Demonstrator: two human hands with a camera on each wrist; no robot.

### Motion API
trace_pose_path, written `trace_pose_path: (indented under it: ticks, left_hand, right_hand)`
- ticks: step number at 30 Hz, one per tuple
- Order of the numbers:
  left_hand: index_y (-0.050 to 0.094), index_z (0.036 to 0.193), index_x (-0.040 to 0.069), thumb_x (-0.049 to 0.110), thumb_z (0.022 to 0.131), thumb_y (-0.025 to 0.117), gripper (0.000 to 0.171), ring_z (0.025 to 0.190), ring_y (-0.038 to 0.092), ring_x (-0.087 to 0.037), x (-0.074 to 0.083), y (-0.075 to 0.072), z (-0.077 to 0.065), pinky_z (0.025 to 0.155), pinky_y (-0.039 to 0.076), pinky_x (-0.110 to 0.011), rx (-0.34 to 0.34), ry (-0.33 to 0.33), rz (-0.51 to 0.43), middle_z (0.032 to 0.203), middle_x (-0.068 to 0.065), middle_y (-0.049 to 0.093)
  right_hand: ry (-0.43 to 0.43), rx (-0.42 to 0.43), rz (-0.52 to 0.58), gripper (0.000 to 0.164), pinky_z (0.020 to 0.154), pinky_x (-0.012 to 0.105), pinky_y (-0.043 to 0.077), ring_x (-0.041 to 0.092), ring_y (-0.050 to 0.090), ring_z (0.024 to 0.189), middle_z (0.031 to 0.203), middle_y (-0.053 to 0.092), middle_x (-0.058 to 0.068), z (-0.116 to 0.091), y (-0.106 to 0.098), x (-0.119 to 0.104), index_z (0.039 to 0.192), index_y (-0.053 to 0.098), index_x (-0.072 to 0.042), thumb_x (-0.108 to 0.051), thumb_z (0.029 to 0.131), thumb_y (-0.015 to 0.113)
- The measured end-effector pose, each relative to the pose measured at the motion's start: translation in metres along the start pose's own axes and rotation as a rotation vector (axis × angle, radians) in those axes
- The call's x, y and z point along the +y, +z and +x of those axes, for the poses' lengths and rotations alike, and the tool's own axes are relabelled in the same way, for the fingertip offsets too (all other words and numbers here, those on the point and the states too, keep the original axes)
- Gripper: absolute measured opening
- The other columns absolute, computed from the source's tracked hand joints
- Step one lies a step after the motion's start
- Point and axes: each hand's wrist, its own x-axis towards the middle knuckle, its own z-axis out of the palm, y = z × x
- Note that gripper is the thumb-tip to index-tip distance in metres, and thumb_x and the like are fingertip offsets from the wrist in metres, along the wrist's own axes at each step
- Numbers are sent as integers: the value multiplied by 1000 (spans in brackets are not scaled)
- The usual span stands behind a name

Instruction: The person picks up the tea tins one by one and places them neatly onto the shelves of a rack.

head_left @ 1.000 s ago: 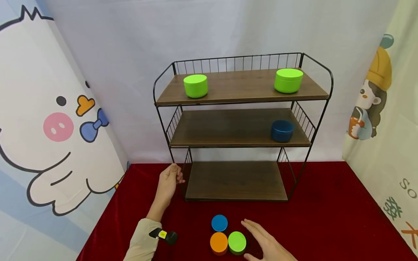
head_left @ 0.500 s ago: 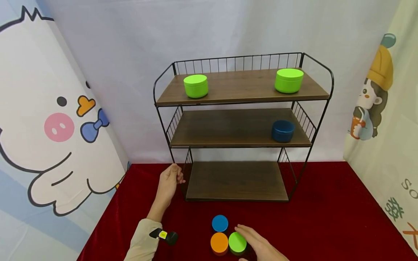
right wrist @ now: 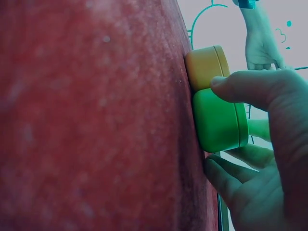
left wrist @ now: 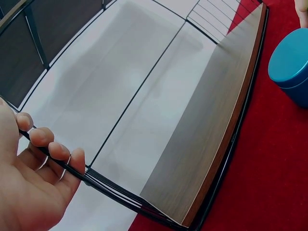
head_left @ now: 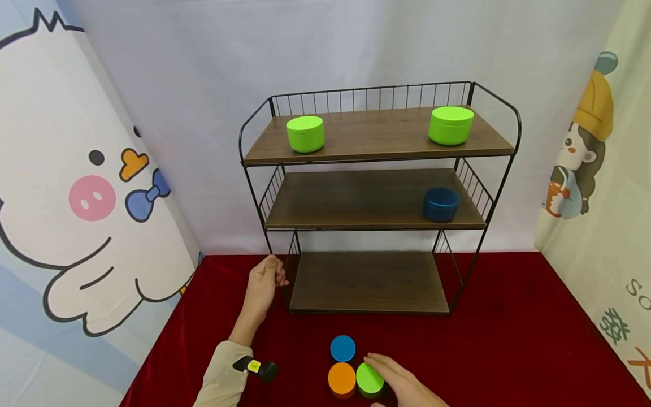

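Observation:
My left hand (head_left: pixel 264 277) grips the black wire frame (left wrist: pixel 115 192) at the left side of the shelf rack; in the left wrist view its fingers curl round the bar. At the front, my right hand (head_left: pixel 404 384) has thumb and fingers around a small round green tin (head_left: pixel 369 379), thumb on the near side and fingers on the far side. An orange tin (head_left: pixel 342 380) stands against the green one. Just behind them is a blue tin (head_left: pixel 343 348). All stand upright on the red cloth (head_left: pixel 508 350).
A three-tier rack with brown boards (head_left: pixel 371 282) stands behind the tins. Two green tins, left (head_left: pixel 305 134) and right (head_left: pixel 451 125), sit on its top board. A dark blue tin (head_left: pixel 441 204) sits at the middle board's right. A printed curtain (head_left: pixel 76 169) hangs at the left.
My right hand has moved left and closed in around the green tin, mostly in the first half second. My left hand stays on the rack, and the tins have not moved.

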Motion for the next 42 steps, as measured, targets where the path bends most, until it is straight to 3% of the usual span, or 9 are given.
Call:
trace_pose_path:
  ticks: [6,13,20,28,42]
  left_hand:
    - [43,83,-1,33,114,31,48,71,48,-15,-1,0,0,73,58,-28,7,2,1,74,-8,43]
    - [43,85,-6,34,114,32,50,72,49,-15,0,0,-1,74,57,-28,2,4,7,75,-9,43]
    - [44,85,-4,34,114,32,49,72,49,-16,0,0,-1,74,57,-28,0,-8,0,75,-9,43]
    - [43,85,-4,31,114,32,47,70,49,-15,1,0,0,73,57,-28,0,-2,-3,74,-8,43]
    - [43,86,-8,34,113,33,51,71,49,-15,0,1,1,73,57,-27,6,-5,-3,74,-10,42]
  right_hand:
    - [5,-33,-16,69,104,34,52,41,53,132,152,45,25,2,-2,-3,151,42,4,-38,102,66]
    - [28,-48,-56,68,103,33,54,40,55,131,150,47,23,6,-4,-4,151,43,3,-21,96,75]
    - [-38,-17,-117,67,100,32,56,37,58,128,146,51,24,7,-3,-1,149,46,4,-1,90,77]
    - [5,-36,-63,65,100,33,56,32,59,128,145,52,20,8,-5,-2,150,46,1,-5,92,76]
    - [-23,-5,-103,65,100,31,56,31,61,125,142,55,20,7,-8,1,148,48,3,-6,91,78]
